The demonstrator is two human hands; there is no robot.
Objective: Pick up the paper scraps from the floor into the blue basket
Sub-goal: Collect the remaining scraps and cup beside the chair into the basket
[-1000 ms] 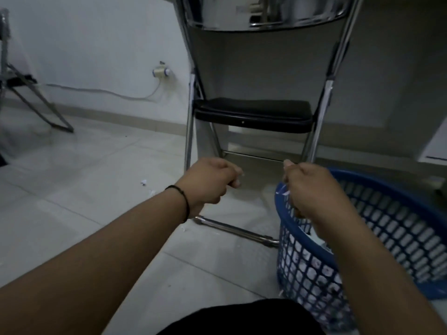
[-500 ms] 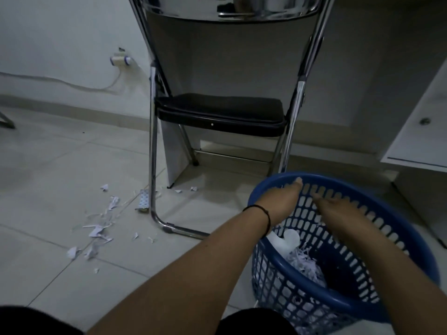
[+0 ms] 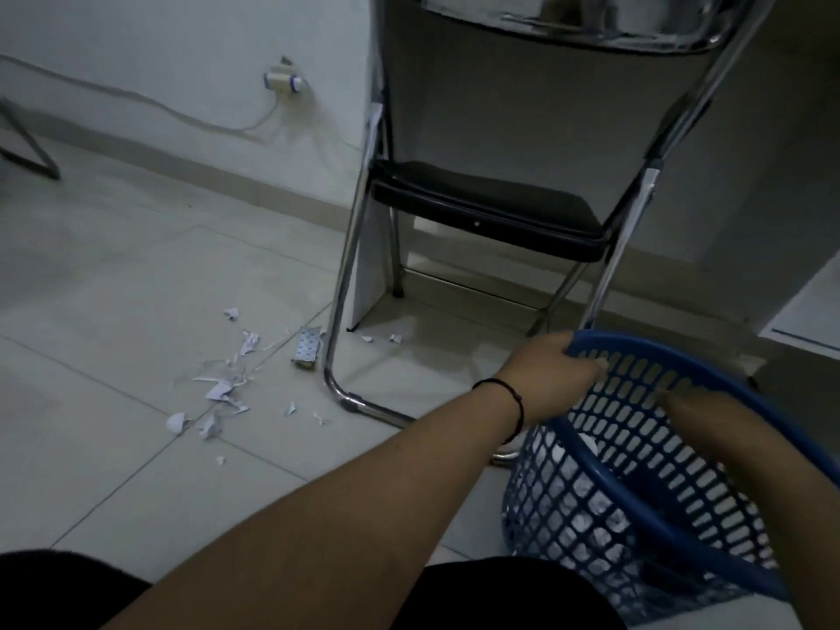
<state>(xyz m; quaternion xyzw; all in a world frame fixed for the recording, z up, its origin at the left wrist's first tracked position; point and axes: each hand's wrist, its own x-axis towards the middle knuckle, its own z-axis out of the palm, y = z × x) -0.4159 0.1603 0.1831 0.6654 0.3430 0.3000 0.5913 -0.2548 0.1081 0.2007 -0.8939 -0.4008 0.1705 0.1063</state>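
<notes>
While the left hand (image 3: 547, 377) grips the far rim of the blue basket (image 3: 709, 516), right hand (image 3: 709, 416) state indeterminable; paper scraps (image 3: 222, 388) lie left on the floor (image 3: 113, 311).

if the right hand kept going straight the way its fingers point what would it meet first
Most likely the far inner wall of the blue basket: the right hand is inside, fingers pointing up-left toward the rim near the left hand. Depth unclear.
</notes>
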